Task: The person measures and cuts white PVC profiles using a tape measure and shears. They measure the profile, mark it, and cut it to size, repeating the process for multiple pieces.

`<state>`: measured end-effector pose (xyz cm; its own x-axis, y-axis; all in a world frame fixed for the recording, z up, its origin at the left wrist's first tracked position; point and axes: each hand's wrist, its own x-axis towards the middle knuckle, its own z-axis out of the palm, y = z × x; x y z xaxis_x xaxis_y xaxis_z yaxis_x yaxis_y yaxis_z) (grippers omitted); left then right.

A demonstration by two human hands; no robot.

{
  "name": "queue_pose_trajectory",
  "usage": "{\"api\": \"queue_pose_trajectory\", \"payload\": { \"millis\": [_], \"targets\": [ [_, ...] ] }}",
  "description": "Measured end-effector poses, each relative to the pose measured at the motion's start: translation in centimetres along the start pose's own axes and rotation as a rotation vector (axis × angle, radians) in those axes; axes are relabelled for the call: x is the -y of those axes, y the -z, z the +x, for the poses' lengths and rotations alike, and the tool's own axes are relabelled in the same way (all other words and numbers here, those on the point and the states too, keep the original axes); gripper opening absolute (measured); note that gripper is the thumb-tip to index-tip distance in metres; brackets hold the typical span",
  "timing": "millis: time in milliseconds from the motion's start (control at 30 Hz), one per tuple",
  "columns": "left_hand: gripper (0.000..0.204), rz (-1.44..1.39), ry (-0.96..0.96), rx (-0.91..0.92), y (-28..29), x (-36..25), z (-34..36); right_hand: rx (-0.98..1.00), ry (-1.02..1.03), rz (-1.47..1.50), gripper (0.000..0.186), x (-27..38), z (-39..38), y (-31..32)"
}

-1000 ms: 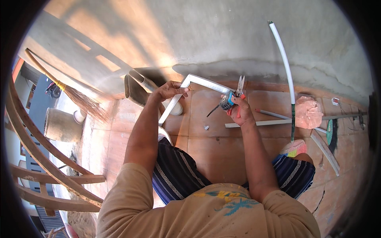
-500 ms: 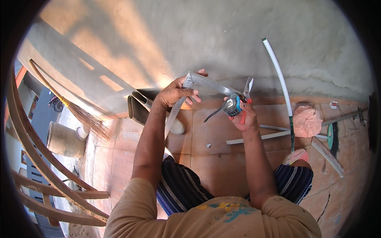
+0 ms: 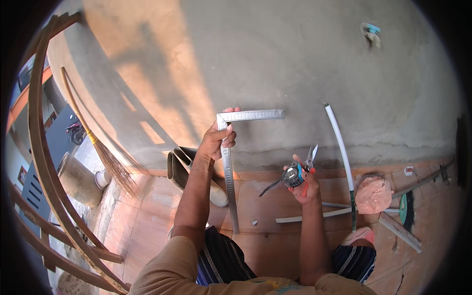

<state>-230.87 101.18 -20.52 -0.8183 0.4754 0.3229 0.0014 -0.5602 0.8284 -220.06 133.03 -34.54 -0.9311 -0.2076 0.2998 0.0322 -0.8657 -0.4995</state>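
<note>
My left hand (image 3: 215,141) is closed around the corner of a ribbed, silvery metal channel (image 3: 255,115) bent into an L. One arm of the channel points right in front of the wall, and the longer one hangs down toward the floor. In my right hand (image 3: 308,193) are two tools held together. One is a black and blue tape measure (image 3: 293,175) with a dark strap trailing left. The other is a pair of red-handled snips (image 3: 311,158), its blades apart and pointing up past my fingers.
A white tube (image 3: 339,145) leans on the wall at right, beside a crumpled pinkish bag (image 3: 373,195). Light strips (image 3: 314,215) lie on the tiled floor. Rubber boots (image 3: 182,167) stand behind my left forearm. A broom (image 3: 110,162) and a curved wooden frame (image 3: 42,128) are at left.
The metal channel has turned, so its short arm now lies nearly level and apart from the right hand's tools. My view has tilted up, showing more wall.
</note>
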Motion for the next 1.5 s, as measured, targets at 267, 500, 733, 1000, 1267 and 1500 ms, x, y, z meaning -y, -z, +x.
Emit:
{"api": "queue_pose_trajectory", "payload": {
  "millis": [267,500,733,1000,1267,1500],
  "targets": [
    [0.055,-0.093,-0.1,-0.068,2.2,-1.5,-0.6,-0.127,-0.274,-0.206,0.06,-2.8,-1.4,3.0],
    [0.054,-0.106,-0.106,-0.061,2.5,-1.1,-0.7,-0.138,-0.545,-0.677,0.054,-4.2,-2.6,2.5],
    [0.054,-0.17,-0.094,-0.032,3.2,-0.4,-0.8,-0.119,-0.436,-0.614,0.053,-3.9,-2.3,1.8],
    [0.056,-0.104,-0.062,0.081,3.3,-0.5,-1.3,-0.18,-0.523,-0.636,0.046,-4.7,-2.3,2.4],
    [0.042,0.042,-0.121,0.19,1.3,0.1,0.2,-0.226,-1.009,-1.142,0.031,-8.5,-5.9,8.6],
    [0.033,0.188,-0.162,0.117,3.5,0.8,0.5,-0.222,-1.124,-1.122,0.026,-11.3,-7.6,10.8]
  ]
}}
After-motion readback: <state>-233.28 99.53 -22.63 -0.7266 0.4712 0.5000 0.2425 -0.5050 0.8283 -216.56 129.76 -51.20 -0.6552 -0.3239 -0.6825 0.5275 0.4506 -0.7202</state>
